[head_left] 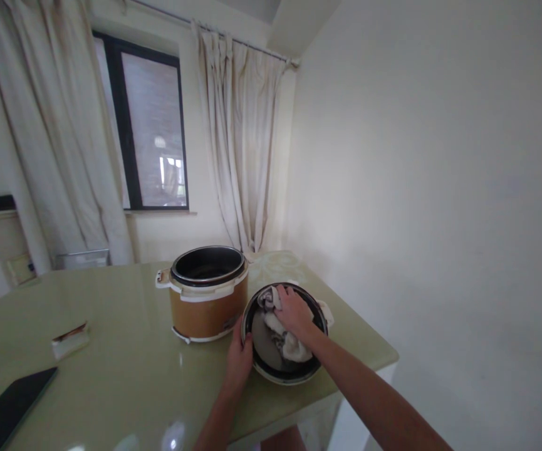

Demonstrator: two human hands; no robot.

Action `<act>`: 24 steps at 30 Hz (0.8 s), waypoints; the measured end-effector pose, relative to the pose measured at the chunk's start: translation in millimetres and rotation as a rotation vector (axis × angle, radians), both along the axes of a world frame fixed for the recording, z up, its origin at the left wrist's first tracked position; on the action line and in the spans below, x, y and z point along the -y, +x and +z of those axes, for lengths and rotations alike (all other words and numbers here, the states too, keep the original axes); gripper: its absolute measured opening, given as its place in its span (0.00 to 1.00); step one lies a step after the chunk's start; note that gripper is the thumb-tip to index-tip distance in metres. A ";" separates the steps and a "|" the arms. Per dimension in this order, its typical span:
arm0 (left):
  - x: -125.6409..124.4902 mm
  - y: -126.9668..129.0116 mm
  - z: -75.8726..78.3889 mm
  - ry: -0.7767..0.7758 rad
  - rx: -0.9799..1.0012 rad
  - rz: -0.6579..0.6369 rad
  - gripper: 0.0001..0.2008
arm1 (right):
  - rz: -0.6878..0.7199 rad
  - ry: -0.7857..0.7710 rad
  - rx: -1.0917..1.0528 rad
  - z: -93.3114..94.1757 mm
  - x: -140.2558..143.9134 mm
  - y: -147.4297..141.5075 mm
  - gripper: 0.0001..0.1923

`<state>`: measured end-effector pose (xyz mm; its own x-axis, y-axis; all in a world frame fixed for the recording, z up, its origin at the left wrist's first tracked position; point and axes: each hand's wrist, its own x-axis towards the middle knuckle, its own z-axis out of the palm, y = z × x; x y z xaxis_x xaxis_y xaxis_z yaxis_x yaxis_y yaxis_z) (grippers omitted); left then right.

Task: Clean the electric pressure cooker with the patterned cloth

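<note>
An upturned round cooker lid (271,366) with a dark rim lies on the pale green table (134,369), near its right end. My left hand (239,360) grips the lid's left rim. My right hand (293,311) presses a crumpled whitish cloth (294,346) into the inside of the lid. Just left of the lid stands an orange-brown pressure cooker body (207,300), open at the top, with a white rim and a dark inner pot.
A small folded packet (70,340) lies on the table's left part. A dark flat slab (10,407) sits at the near left edge. The white wall is close on the right. Curtains and a window (151,125) stand behind the table.
</note>
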<state>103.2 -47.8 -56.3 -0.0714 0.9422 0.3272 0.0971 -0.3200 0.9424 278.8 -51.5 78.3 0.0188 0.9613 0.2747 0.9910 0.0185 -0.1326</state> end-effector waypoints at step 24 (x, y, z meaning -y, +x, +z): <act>5.8 -0.1 -8.9 0.108 0.020 -0.153 0.37 | 0.026 -0.031 0.156 11.8 15.9 25.4 0.25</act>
<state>103.1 -53.6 -65.2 0.0628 0.9022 0.4267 0.0209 -0.4286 0.9032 304.3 -67.4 90.1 -0.0471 0.9690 0.2426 0.9988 0.0430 0.0220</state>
